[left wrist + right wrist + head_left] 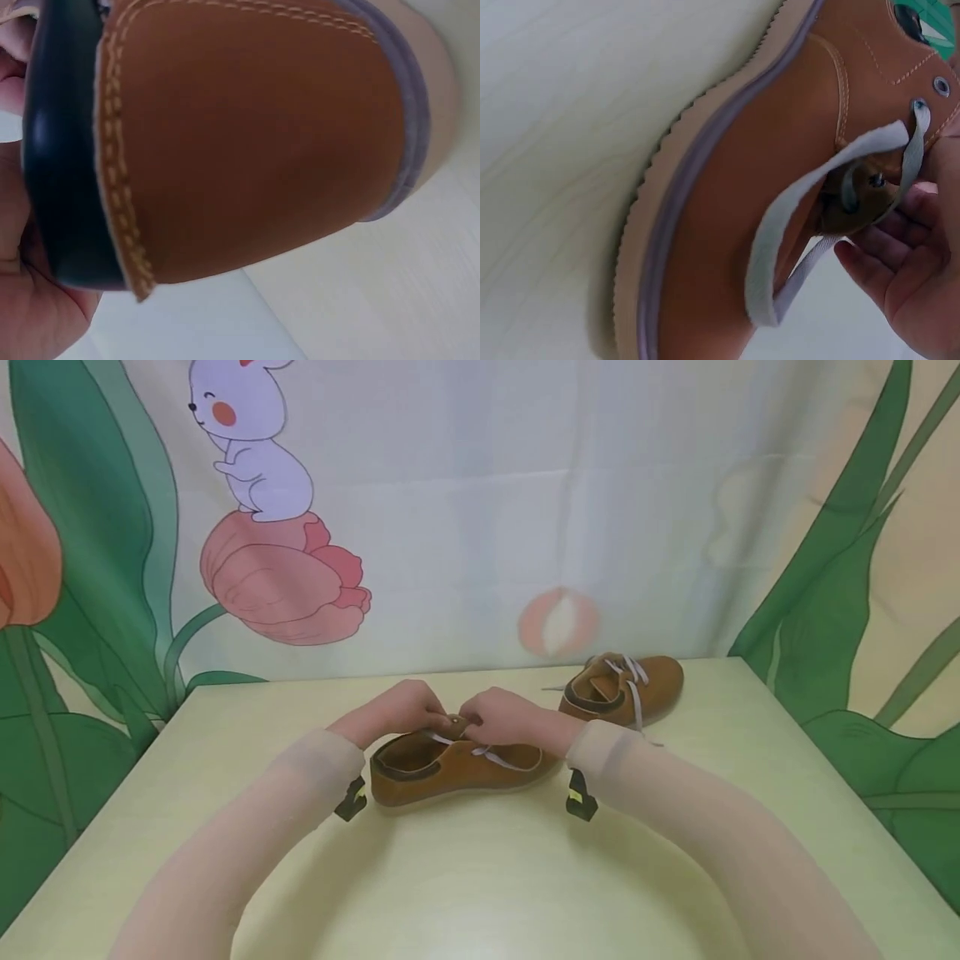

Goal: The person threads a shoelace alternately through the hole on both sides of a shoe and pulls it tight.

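A brown leather lace-up shoe [450, 777] lies on the table, toe to the right, with a pale shoelace [765, 247] looped across its front. My left hand [408, 706] reaches over the opening and pinches the raised eyelet flap [456, 723] on its far side. At that same flap, my right hand [502, 718] has its fingers curled, and the shoelace runs to the fingertips. I cannot tell exactly what they pinch. Dark collar and brown heel [255, 142] fill the left wrist view, partly covering the left hand [45, 307]. One near eyelet [941, 86] has no lace through it.
A second brown shoe [652, 685] stands at the back right, its laces hanging loose. The pale table [465, 885] ends against a printed curtain [450, 527] with a rabbit and flowers. Dark wrist cameras [581, 795] hang beneath both sleeves.
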Demonstrator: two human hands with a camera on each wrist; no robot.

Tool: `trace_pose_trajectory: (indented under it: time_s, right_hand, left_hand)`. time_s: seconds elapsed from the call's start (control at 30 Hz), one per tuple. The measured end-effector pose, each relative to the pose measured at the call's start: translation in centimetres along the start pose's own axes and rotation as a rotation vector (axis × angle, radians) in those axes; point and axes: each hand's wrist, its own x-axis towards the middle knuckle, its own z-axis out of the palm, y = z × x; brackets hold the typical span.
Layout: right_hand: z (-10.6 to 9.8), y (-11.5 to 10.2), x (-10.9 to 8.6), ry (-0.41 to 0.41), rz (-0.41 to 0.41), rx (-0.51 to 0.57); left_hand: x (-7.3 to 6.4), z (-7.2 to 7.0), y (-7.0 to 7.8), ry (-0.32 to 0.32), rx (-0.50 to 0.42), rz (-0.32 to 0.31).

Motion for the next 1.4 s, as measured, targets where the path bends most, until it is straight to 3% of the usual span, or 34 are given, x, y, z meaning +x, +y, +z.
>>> trace_pose_trajectory:
  time_s: [0.13,0.37,0.47,0.57,0.77,0.83,0.93,1.03,1.17,1.27,1.4]
  right_hand:
    - [0.5,0.4,0.2,0.031,-0.037,-0.022]
    - [1.9,0.7,-0.4,0.169,-0.081,-0.301]
    - [1.5,0.6,-0.6,0.212,-0.072,-0.304]
    - [-0.1,0.2,-0.7,0.289,-0.024,-0.173]
    - [-5.8,-0.7,-0.9,0.441,0.088,0.396]
    - [-7.6,-1.0,-1.0,0.488,0.109,0.533]
    - [-9.5,-1.7,-1.1,0.539,0.128,0.675]
    - [-10.4,-2.5,-1.4,0.553,0.131,0.732]
    - [-10.3,-3.2,-1.5,0.465,0.134,0.611]
    - [-9.6,-3.5,-1.7,0.335,0.13,0.435]
    - [-8.2,-3.4,-2.6,0.207,0.074,0.23]
  left_hand:
    - [-0.2,0.1,-0.2,-0.004,-0.034,-0.015]
    - [-0.2,0.9,-0.1,0.008,-0.032,0.008]
    - [-0.1,0.7,-0.1,0.013,-0.019,0.007]
    - [-0.1,0.4,0.0,0.003,-0.016,0.014]
    - [-0.5,0.0,0.1,0.002,-0.004,0.008]
    - [-0.6,0.0,0.1,0.015,0.001,-0.006]
    - [-0.7,-0.2,0.1,0.028,0.001,-0.025]
    - [-0.6,-0.3,0.2,0.023,0.002,-0.037]
    - [-1.3,-0.3,0.6,0.033,0.038,-0.051]
    - [-2.7,-0.5,1.5,0.119,0.049,-0.05]
    - [-5.1,-0.6,3.1,0.232,-0.027,-0.02]
